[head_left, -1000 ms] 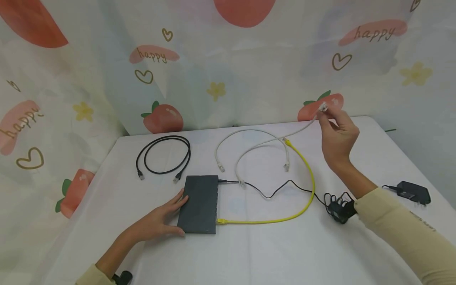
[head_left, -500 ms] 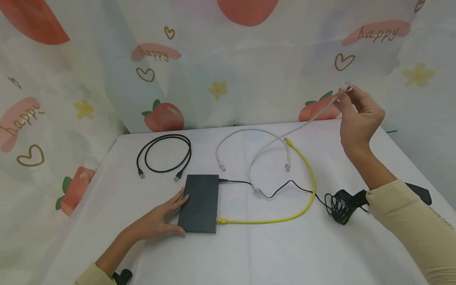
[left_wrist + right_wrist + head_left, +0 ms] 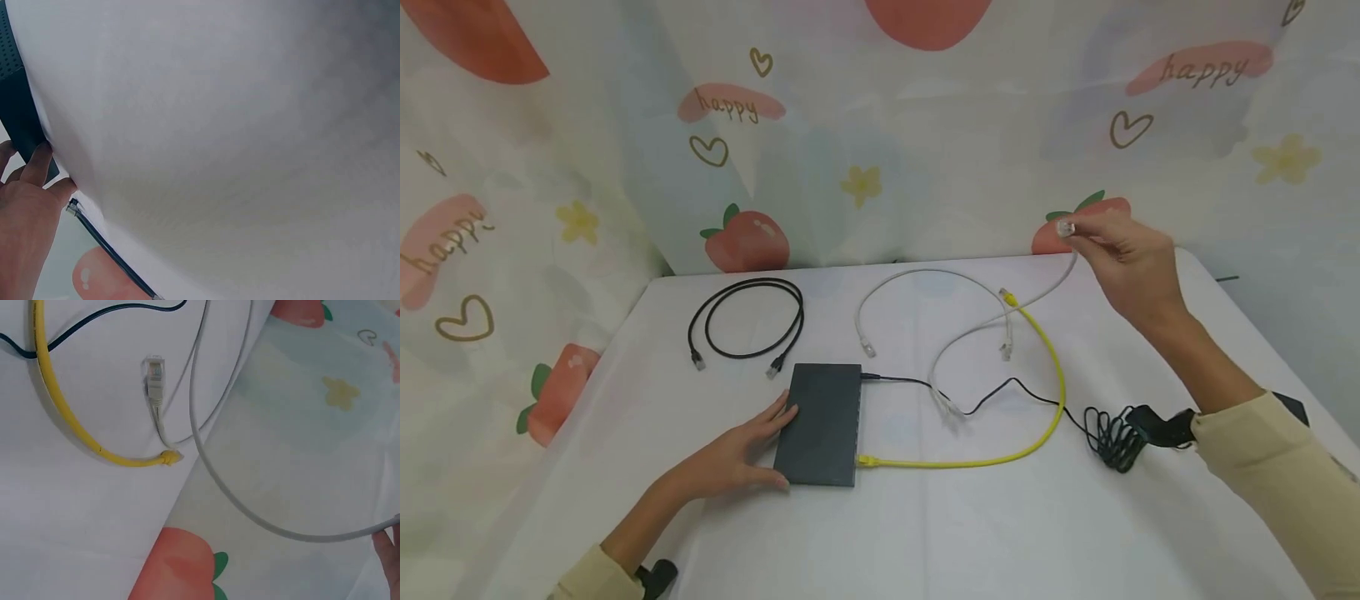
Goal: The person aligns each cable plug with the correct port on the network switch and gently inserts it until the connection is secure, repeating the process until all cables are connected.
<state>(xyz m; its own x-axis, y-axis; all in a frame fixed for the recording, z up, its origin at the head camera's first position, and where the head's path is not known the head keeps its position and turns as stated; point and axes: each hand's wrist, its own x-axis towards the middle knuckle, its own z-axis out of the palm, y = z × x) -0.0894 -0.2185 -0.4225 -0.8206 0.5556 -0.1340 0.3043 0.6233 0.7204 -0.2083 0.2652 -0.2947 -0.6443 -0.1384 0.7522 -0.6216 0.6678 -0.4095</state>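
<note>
My left hand (image 3: 730, 462) rests along the left side of a flat dark network switch (image 3: 820, 425), fingers spread, fingertips on its top edge. In the left wrist view, those fingers (image 3: 39, 164) meet the switch's corner. Raised above the table's back right, my right hand (image 3: 1138, 262) pinches a white Ethernet cable (image 3: 961, 336) just at its clear plug (image 3: 1065, 227). From there the cable curves down, its other end lying over the black power cord (image 3: 992, 392). A yellow Ethernet cable (image 3: 970, 464) has one plug at the switch's right side; its far end lies loose.
Behind the switch a black Ethernet cable (image 3: 752, 357) lies coiled. A second white Ethernet cable (image 3: 925, 271) arcs across the back, crossed by the held one. At right lies a bundled cord (image 3: 1112, 442), with a black adapter (image 3: 1291, 408) partly hidden by the sleeve.
My right hand rose to the right with the white cable's plug, then came back left and lower, turning the plug leftward. The cable's lying end shifted right. The left hand stayed on the switch.
</note>
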